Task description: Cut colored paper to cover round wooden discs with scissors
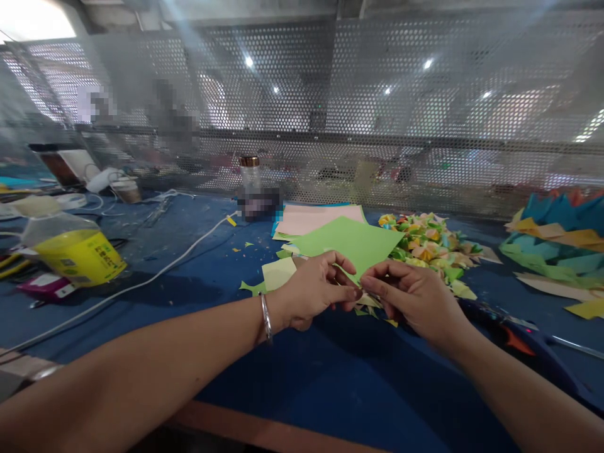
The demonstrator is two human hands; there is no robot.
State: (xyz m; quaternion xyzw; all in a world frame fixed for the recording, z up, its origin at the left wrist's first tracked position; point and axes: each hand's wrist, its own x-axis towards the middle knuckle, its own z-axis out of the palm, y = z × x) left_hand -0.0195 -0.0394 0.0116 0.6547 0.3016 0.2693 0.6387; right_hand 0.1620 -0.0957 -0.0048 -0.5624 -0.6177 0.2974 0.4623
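My left hand (317, 288), with a silver bangle at the wrist, is closed, thumb against the fingers. My right hand (415, 299) pinches close beside it, and the fingertips of both nearly meet. Whatever small thing is between them is too hidden to name. Just beyond the hands lies a bright green paper sheet (352, 242). A pale yellow paper piece (278, 275) sits left of it, near my left wrist. Small paper scraps (370, 302) show beneath the fingers. Past my right hand is a heap of small folded paper flowers (427, 242).
A glue gun-like blue and orange tool (521, 336) lies right of my right forearm. Layered folded paper (557, 242) stands at far right. A yellow-labelled bottle (70, 245) and a white cable (170, 264) are left. A perforated metal screen (302, 94) borders the back.
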